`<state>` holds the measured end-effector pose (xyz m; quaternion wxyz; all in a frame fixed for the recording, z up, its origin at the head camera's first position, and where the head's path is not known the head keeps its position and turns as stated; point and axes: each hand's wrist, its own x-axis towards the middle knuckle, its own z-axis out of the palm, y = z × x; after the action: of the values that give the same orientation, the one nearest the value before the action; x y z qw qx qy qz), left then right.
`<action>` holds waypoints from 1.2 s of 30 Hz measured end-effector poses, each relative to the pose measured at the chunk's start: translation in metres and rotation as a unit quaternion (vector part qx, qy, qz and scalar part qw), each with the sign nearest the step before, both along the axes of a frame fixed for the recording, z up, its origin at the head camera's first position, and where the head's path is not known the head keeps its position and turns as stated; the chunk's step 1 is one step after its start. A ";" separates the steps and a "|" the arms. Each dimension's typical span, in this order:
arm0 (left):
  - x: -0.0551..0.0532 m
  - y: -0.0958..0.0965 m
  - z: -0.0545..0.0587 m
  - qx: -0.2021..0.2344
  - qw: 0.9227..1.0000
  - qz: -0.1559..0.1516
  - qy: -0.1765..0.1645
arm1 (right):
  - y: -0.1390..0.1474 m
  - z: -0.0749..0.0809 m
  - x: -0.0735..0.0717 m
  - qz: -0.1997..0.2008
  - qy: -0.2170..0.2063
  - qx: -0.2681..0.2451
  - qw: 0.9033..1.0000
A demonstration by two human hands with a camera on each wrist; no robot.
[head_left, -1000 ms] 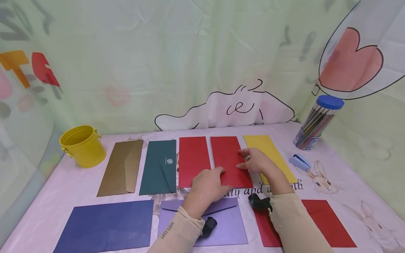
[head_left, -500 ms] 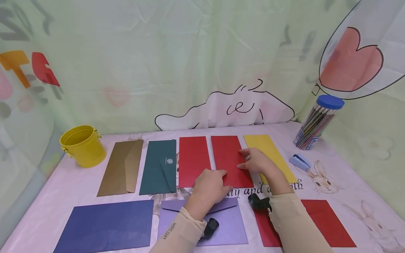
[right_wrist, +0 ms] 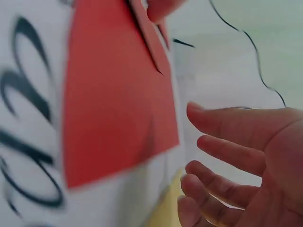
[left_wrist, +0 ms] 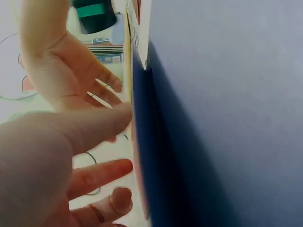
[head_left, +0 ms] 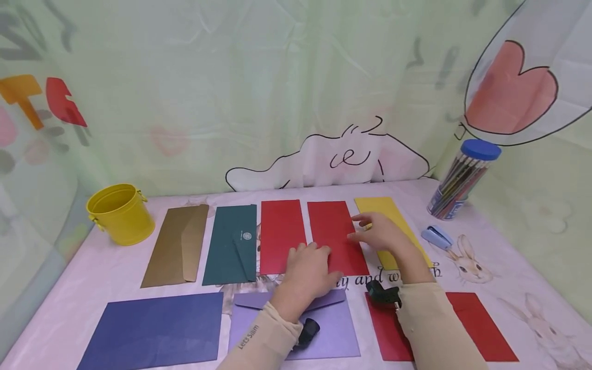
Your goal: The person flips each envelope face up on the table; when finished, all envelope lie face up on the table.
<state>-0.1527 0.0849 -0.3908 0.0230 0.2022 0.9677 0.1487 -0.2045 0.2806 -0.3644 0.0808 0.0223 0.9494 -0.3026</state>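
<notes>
A red envelope (head_left: 333, 226) lies flat right of centre on the table, with another red envelope (head_left: 282, 231) just left of it. My left hand (head_left: 307, 277) hovers or rests by the near ends of these two; contact cannot be told. Its fingers look extended in the left wrist view. My right hand (head_left: 381, 234) is at the right edge of the red envelope, partly over the yellow envelope (head_left: 379, 204). In the right wrist view its loosely bent fingers (right_wrist: 227, 151) stand apart from the red paper and hold nothing.
Left of the reds lie green (head_left: 231, 246) and brown (head_left: 171, 246) envelopes. Nearer are blue (head_left: 152, 329), purple (head_left: 333, 334) and red (head_left: 485, 329) ones. A yellow bucket (head_left: 122, 221), a blue stapler (head_left: 437, 237) and a pencil jar (head_left: 462, 180) stand at the sides.
My right hand has come off the red envelope's edge and shifted slightly up and right. My left hand's fingers have spread. The red envelope has moved very slightly towards me.
</notes>
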 end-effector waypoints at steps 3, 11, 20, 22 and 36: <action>0.001 0.010 0.006 -0.006 1.000 -0.016 -0.007 | 0.015 0.007 0.004 -0.011 0.008 0.000 1.000; -0.001 0.038 0.014 0.001 0.997 -0.064 -0.033 | 0.050 0.009 0.011 -0.056 -0.011 0.020 0.998; -0.004 0.065 0.014 0.002 0.993 -0.105 -0.047 | 0.063 -0.004 0.012 -0.094 -0.043 0.059 0.993; -0.002 0.070 0.014 -0.002 0.993 -0.107 -0.047 | 0.063 -0.006 0.012 -0.099 -0.048 0.066 0.992; -0.005 0.086 0.015 -0.074 0.989 -0.130 -0.017 | 0.055 0.000 0.010 -0.116 -0.090 0.084 0.986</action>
<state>-0.1574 0.1712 -0.3759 0.0738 0.3218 0.9409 0.0758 -0.1940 0.3354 -0.3643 0.1281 0.1661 0.9514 -0.2255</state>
